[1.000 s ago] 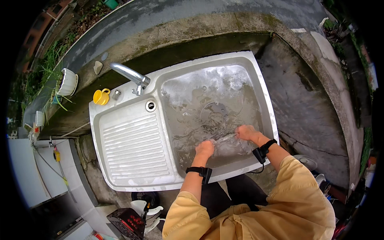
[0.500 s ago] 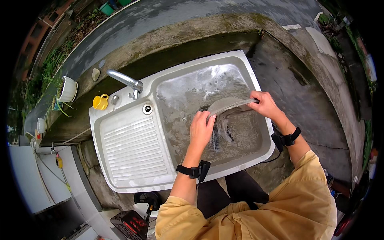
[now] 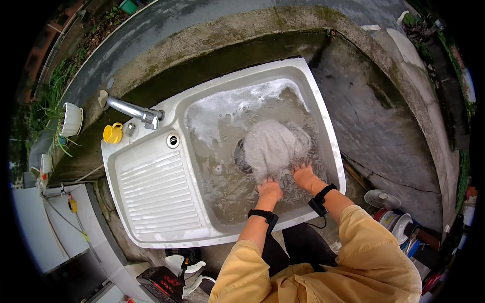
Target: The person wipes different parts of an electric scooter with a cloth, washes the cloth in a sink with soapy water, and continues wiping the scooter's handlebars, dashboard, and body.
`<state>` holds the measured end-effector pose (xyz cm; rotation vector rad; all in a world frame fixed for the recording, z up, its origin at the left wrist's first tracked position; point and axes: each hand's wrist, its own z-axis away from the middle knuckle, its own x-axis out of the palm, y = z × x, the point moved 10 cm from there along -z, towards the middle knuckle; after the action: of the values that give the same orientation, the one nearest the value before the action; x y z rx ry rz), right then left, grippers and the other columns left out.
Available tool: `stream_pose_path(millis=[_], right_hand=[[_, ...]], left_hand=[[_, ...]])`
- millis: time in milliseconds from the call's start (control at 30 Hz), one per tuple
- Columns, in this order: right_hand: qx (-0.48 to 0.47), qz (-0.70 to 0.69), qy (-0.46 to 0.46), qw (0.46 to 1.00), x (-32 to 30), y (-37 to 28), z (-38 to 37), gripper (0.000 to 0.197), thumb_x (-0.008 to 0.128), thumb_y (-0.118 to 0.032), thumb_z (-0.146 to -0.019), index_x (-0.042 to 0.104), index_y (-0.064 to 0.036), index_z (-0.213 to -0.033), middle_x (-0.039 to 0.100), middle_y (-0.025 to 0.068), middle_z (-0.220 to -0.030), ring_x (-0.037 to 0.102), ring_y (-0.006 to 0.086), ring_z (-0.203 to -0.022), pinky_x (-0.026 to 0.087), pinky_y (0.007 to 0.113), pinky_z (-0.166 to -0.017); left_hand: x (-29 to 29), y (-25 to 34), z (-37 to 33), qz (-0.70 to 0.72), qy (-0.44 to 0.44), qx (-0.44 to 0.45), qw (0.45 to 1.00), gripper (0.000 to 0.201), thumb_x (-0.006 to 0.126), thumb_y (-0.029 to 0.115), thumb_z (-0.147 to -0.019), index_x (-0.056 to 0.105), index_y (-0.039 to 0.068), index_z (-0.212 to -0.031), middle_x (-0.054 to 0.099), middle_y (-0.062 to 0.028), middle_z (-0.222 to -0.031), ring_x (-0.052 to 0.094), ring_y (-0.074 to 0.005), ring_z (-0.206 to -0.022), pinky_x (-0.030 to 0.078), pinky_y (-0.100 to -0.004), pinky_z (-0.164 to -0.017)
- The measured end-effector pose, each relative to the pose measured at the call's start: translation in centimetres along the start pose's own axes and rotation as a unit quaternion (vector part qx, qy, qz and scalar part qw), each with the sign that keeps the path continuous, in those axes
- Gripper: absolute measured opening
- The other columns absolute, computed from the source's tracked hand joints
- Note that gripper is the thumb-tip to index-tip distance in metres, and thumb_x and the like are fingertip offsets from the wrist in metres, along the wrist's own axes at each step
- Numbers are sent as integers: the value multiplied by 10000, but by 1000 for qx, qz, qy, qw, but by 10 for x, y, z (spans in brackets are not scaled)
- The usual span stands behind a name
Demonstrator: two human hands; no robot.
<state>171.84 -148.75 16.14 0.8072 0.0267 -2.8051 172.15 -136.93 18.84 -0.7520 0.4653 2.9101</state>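
A light grey, wet cloth (image 3: pixel 275 146) lies bunched and domed in the cloudy water of the sink's large basin (image 3: pixel 329 146). My left hand (image 3: pixel 270 189) grips its near edge at the left, fingers partly under water. At the right of that same edge is my right hand (image 3: pixel 304 178), its fingertips wet and curled at the fabric. Just left of the cloth, a dark round shape (image 3: pixel 242 156) shows through the water. Foam (image 3: pixel 227 103) floats along the basin's far side.
Left of the basin is a ribbed drainboard (image 3: pixel 154 192) with a drain hole (image 3: pixel 173 141). A chrome faucet (image 3: pixel 136 111) and a yellow cup (image 3: pixel 112 133) stand at the far left. A low concrete wall (image 3: pixel 222 43) curves behind the sink. A fan (image 3: pixel 382 199) stands at the right.
The cloth has gone from hanging between my raised hands to lying domed in the water. Both hands have come down and nearer to me, the right one also leftward.
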Motion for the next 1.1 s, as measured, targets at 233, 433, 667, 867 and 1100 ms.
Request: stream_pose_path(millis=[233, 433, 667, 867, 1100], right_hand=[[-25, -78, -91, 992, 17, 1, 4, 445, 555, -212, -840, 516, -76, -1262, 505, 172, -1272, 475, 367, -1182, 393, 536, -936], [-197, -365, 207, 886, -80, -30, 44, 355, 624, -179, -790, 589, -43, -1116, 601, 198, -1070, 595, 355, -977, 486, 422, -804], [-155, -597, 187, 764, -198, -58, 150, 211, 616, -201, -814, 636, -16, -914, 621, 55, -752, 531, 142, -646, 436, 296, -603], [-181, -865, 226, 409, -210, -36, 204, 224, 577, -228, -866, 633, -10, -870, 631, 21, -801, 585, 118, -760, 466, 278, -655], [69, -970, 8, 231, -71, -55, 87, 522, 555, -381, -891, 471, 23, -1210, 502, 215, -1228, 521, 314, -1129, 438, 562, -915]], left_hand=[[23, -35, -1, -11, -79, -31, 996, 320, 565, 188, -831, 633, 63, -1117, 622, -153, -1138, 581, -318, -1088, 480, -407, -866], [-99, 26, 87, 146, 210, 177, 950, 357, 548, 62, -768, 615, 68, -1119, 563, -170, -1207, 531, -326, -1131, 449, -390, -916], [-86, -45, 92, 345, 317, 179, 865, 702, 638, 30, -736, 333, 59, -1368, 329, -153, -1416, 381, -291, -1275, 359, -394, -1027], [-84, -76, 65, 711, 165, 169, 662, 623, 716, 87, -747, 438, 7, -1299, 577, -84, -1171, 519, -198, -1119, 420, -329, -942], [-137, -72, 134, 836, 117, 212, 492, 396, 530, 6, -706, 539, -3, -1102, 601, -81, -1020, 559, -189, -978, 426, -303, -865]])
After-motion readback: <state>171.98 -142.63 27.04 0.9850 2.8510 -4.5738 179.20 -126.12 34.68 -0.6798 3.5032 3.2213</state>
